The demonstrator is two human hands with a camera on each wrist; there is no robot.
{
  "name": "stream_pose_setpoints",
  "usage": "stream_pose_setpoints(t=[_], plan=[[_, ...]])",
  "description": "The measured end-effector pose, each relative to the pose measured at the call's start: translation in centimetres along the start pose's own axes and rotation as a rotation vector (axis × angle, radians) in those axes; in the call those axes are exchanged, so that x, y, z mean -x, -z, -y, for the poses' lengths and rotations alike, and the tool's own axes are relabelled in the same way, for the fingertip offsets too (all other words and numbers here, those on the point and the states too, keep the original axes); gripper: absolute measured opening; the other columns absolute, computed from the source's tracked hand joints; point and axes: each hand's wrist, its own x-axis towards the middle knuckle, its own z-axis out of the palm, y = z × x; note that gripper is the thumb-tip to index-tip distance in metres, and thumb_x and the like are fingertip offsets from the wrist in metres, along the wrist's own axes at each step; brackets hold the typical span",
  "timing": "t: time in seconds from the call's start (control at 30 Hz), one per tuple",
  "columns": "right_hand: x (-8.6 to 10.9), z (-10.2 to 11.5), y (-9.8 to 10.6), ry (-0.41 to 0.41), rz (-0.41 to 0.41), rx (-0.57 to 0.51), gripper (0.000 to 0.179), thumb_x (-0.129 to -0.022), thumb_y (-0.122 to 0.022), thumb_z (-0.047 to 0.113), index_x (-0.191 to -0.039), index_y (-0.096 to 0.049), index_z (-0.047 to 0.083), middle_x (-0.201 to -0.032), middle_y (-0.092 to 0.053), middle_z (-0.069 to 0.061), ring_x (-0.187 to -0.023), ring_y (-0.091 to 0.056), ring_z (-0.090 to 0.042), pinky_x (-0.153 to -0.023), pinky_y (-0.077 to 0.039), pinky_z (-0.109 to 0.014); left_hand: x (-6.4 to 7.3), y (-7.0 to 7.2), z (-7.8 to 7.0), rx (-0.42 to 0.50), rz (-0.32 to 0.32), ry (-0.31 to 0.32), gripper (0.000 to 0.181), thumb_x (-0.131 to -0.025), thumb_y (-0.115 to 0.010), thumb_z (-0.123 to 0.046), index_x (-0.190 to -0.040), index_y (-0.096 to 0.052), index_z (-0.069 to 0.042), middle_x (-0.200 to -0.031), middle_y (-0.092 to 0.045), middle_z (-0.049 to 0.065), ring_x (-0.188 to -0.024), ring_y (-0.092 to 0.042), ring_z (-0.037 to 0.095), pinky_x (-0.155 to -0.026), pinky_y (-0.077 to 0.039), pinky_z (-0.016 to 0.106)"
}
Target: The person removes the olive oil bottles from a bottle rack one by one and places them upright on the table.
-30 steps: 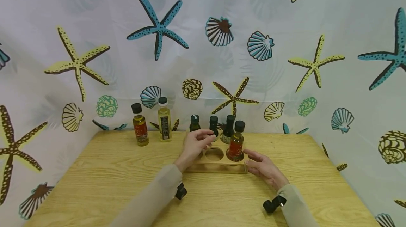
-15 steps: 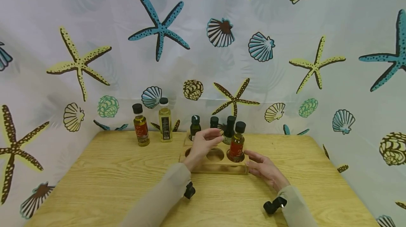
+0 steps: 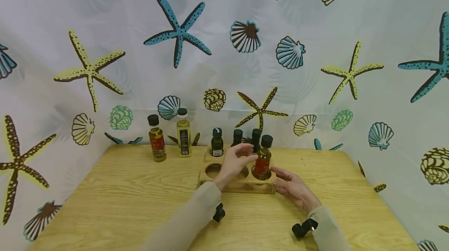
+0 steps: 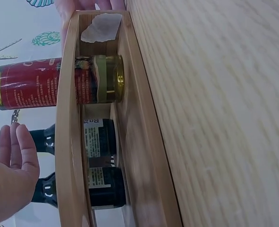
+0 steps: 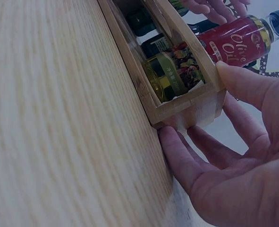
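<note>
1. Wooden table (image 3: 105,204) spreads around 6 o'clock on my head cam.
2. Wooden rack (image 4: 66,127) sits on it.
3. I've got the right hand (image 3: 294,188) gripping the rack's 4 o'clock end.
4. My left hand (image 3: 234,165) is over the rack, fingers loosely bent, holding nothing.
5. Red-label bottle (image 3: 262,164) stands in the rack's 3 o'clock hole.
6. Dark bottles (image 3: 217,144), 11 to 1 o'clock.

— What's hidden in the head view?
— Just right of centre, the left grip (image 3: 234,165) covers part of the wooden rack (image 3: 250,186) and the lower parts of two dark bottles (image 3: 237,135).
— Cut off?
— The right sleeve (image 3: 329,227), at the lower edge.
— The red label's (image 3: 262,165) finer print?
— Too small to read there.
</note>
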Motion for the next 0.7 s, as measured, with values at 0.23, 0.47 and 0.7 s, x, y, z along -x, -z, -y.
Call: stream_pose_setpoints(t=[0.23, 0.47, 0.7], plan=[[0.0, 0.0, 0.0, 0.005, 0.005, -0.001, 0.056, -0.096, -0.063, 0.014, -0.149, -0.043, 0.012, -0.160, -0.022, -0.021, -0.135, -0.045, -0.030, -0.096, -0.052, -0.035, -0.1, -0.7, 0.1, -0.015, -0.007, 0.030, 0.045, -0.084, -0.079, -0.026, -0.124, -0.066, -0.010, -0.120, -0.066, 0.011, -0.106, -0.060, 0.029, -0.089, -0.048, 0.039], [0.1, 0.2, -0.1, 0.005, 0.014, -0.009, 0.055, -0.098, -0.060, 0.012, -0.150, -0.042, 0.012, -0.161, -0.020, -0.021, -0.134, -0.045, -0.028, -0.097, -0.052, -0.035, -0.2, -1.5, -0.3, -0.002, 0.017, 0.054, 0.048, -0.083, -0.080, -0.023, -0.128, -0.064, -0.015, -0.126, -0.063, 0.009, -0.120, -0.054, 0.036, -0.096, -0.049, 0.049], [0.1, 0.0, 0.0, 0.005, 0.017, -0.010, 0.056, -0.097, -0.061, 0.012, -0.150, -0.042, 0.012, -0.161, -0.021, -0.020, -0.138, -0.040, -0.032, -0.098, -0.051, -0.036, -0.1, -2.6, -0.2, -0.004, 0.012, 0.055, 0.051, -0.083, -0.080, -0.020, -0.130, -0.062, -0.015, -0.128, -0.061, 0.011, -0.119, -0.055, 0.031, -0.096, -0.050, 0.047]])
